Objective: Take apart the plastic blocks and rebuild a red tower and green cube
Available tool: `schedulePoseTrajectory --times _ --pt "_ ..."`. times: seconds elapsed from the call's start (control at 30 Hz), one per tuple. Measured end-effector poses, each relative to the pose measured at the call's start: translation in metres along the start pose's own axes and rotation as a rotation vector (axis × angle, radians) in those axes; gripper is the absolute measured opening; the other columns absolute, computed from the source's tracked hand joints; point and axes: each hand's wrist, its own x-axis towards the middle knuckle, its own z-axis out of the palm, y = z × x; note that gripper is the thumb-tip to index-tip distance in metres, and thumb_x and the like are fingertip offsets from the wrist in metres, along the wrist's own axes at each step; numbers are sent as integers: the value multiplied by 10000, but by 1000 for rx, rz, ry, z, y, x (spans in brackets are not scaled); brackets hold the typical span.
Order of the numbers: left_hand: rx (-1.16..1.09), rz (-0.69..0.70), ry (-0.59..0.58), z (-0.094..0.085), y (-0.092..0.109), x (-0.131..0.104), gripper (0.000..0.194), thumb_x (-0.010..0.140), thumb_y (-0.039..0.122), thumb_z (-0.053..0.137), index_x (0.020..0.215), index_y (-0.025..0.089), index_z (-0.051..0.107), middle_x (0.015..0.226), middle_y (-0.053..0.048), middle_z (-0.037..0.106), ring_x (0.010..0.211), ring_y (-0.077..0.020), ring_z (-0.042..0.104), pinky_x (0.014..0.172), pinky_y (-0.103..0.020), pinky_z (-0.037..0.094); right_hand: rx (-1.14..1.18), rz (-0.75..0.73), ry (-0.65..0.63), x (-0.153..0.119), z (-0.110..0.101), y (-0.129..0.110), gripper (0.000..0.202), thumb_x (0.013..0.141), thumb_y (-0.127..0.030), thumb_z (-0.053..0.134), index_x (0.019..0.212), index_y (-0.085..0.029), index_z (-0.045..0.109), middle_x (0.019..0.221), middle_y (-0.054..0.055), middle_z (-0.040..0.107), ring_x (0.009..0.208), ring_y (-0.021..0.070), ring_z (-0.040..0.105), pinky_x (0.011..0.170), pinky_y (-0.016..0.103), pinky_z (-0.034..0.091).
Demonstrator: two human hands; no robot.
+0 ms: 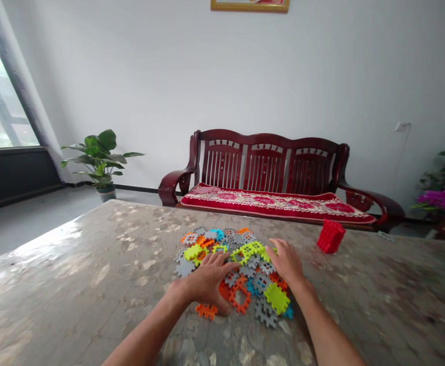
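- the pile of interlocking plastic tiles (241, 264) lies spread on the marbled table (92, 284), roughly in its middle and just ahead of the person, with a wooden bench (268, 173) behind the far edge.
- the left hand (207, 282) rests palm down on the near left part of the pile, fingers spread flat over grey and orange pieces; it presses on them and is not closed round any one piece.
- the right hand (285, 262) lies palm down on the right side of the pile, fingertips touching a lime-green tile (250, 250); it too looks flat and loose, not clenched, though what lies under the palm is hidden.
- the tiles look thin, stiff and light, with toothed edges; on the glossy tabletop they will probably slide easily when pushed.
- a single tile seems best taken by pinching two opposite notched edges, or by lifting a corner that overlaps a neighbour.
- the tiles are near-square, so no piece has a clear long axis; they lie flat, facing up, turned every which way.
- the pile as a whole runs longest from the far left to the near right.
- a red block built of tiles (331, 236) stands apart to the right.
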Motion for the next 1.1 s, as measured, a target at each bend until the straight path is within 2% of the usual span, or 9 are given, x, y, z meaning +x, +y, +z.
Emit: schedulePoseTrajectory --times 0.13,0.3,0.43,0.53,0.7,0.87,0.93,1.0,1.1 --pt "60 -21 24 14 11 9 1020 560 523 813 1476 327 410 1565 -144 328 1421 -441 273 1127 -647 227 -27 -29 -136 -3 4 -4 539 883 -494 520 1337 -208 570 1271 133 648 1146 315 589 944 462 432" --pt "59 54 233 25 17 17 666 716 280 689 1359 309 520 1484 -88 447 1359 -322 380 1123 -510 320 -34 -130 -117 -4 8 -16 523 824 -410 601 1323 -253 580 1220 100 677 1119 297 583 919 431 437" --pt "56 128 238 24 22 25 373 795 178 582 1149 288 624 1299 -45 604 1196 -255 516 1032 -413 405 11 -137 -124 -1 11 -16 446 800 -328 590 1238 -259 642 1110 72 710 1044 267 614 906 391 458" --pt "57 126 226 25 23 35 200 845 161 524 970 253 650 1115 -39 671 1048 -223 591 946 -360 446 170 -129 -116 2 12 -13 446 744 -287 607 1185 -250 668 1123 64 702 1050 248 626 927 371 471" --pt "-119 6 348 26 17 51 249 892 146 447 1007 249 642 1011 -27 694 944 -170 645 829 -264 486 588 -73 -189 7 -1 -4 430 793 -402 544 1156 -212 675 1174 82 703 1092 259 636 976 412 478" --pt "-127 -145 493 9 3 65 290 887 164 466 1090 257 650 1084 -34 711 1014 -188 656 894 -302 490 616 -118 -281 11 -18 6 415 718 -296 532 1092 -237 701 1287 55 654 1216 272 569 1038 450 430" --pt "-54 -157 482 0 -6 72 302 890 192 478 1128 261 651 1152 -45 697 1090 -208 633 968 -344 466 613 -129 -245 10 -17 10 398 703 -277 533 1056 -234 710 1266 60 665 1194 271 584 1032 449 438" --pt "30 -185 456 -7 -16 80 314 893 254 508 1174 273 647 1261 -66 656 1194 -243 583 1042 -412 417 629 -79 -115 10 -13 16 362 717 -294 535 1027 -211 704 1125 81 716 1067 265 646 970 435 483" --pt "110 -277 393 -5 -33 89 357 866 384 579 1210 310 640 1367 -108 590 1327 -342 471 1075 -581 329 590 53 284 12 -8 35 305 737 -354 539 955 -183 668 924 92 716 868 248 665 859 413 526"
